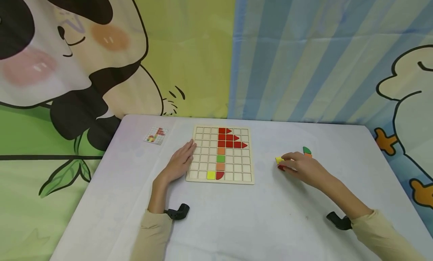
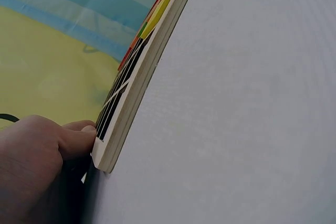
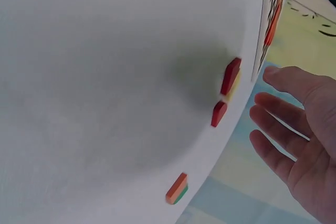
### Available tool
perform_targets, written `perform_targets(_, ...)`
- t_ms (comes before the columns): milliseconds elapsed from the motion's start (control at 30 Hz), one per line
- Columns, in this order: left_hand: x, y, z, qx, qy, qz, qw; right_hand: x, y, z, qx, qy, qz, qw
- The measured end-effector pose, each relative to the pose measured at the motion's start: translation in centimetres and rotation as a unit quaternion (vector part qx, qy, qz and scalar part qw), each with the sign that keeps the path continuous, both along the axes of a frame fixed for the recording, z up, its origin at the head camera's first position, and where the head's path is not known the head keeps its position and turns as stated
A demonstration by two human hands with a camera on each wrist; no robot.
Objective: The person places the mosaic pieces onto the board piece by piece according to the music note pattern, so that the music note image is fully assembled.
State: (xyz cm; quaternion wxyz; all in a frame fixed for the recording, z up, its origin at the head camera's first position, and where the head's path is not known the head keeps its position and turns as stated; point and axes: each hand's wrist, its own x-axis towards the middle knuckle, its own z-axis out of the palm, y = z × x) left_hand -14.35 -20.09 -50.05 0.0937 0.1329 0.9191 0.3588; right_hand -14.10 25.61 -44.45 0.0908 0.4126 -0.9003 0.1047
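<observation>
A square wooden grid board (image 1: 203, 141) lies on the table, with red, orange, green and yellow pieces set in some of its cells. My left hand (image 1: 180, 160) rests along the board's left edge, fingers nearly straight; in the left wrist view the thumb (image 2: 79, 141) touches the frame. My right hand (image 1: 306, 169) hovers over loose pieces right of the board. Its fingers are spread and loosely bent in the right wrist view, holding nothing. Beneath it lie two red pieces (image 3: 231, 76) and a yellow piece (image 1: 279, 160). Farther back are a green piece (image 1: 306, 150) and an orange piece (image 3: 177, 189).
At the table's back left lies a small pattern card (image 1: 156, 135) showing a coloured grid. Each wrist wears a black camera mount (image 1: 179, 212). Behind the table's far edge hangs a printed curtain (image 1: 196, 65).
</observation>
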Motion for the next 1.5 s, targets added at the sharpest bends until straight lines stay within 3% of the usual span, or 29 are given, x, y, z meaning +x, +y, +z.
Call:
perform_targets(233,0.0,0.0,0.0,-0.004,0.001,0.001,1.0000,-0.7,0.6,-0.2,0.035,-0.065,-0.033,0.9967)
perform_targets(400,0.0,0.1,0.0,-0.008,-0.001,0.001,1.0000,-1.3,0.6,-0.3,0.062,-0.083,-0.044,0.9936)
perform_targets(767,-0.1,0.1,0.3,-0.012,0.003,0.002,0.9999,-3.1,0.0,-0.1,0.026,-0.132,-0.039,0.9901)
perform_targets(967,0.0,0.2,0.3,-0.011,-0.001,0.001,0.9999,-3.9,0.0,-0.7,0.018,-0.124,-0.031,0.9916)
perform_targets(1167,0.0,0.2,0.3,-0.008,-0.006,0.006,0.9999,-4.4,0.0,-1.0,0.027,-0.056,0.011,0.9980)
perform_targets(1267,-0.1,0.3,0.2,-0.009,-0.004,0.005,0.9999,-4.4,-0.4,-0.5,0.020,-0.043,0.013,0.9988)
perform_targets(1400,-0.1,0.2,0.2,-0.012,-0.007,0.003,0.9999,-4.0,-2.9,0.4,0.001,-0.054,0.013,0.9984)
perform_targets(1500,0.0,0.2,0.4,-0.012,-0.009,0.006,0.9999,-3.4,-6.2,0.9,-0.018,-0.063,0.049,0.9967)
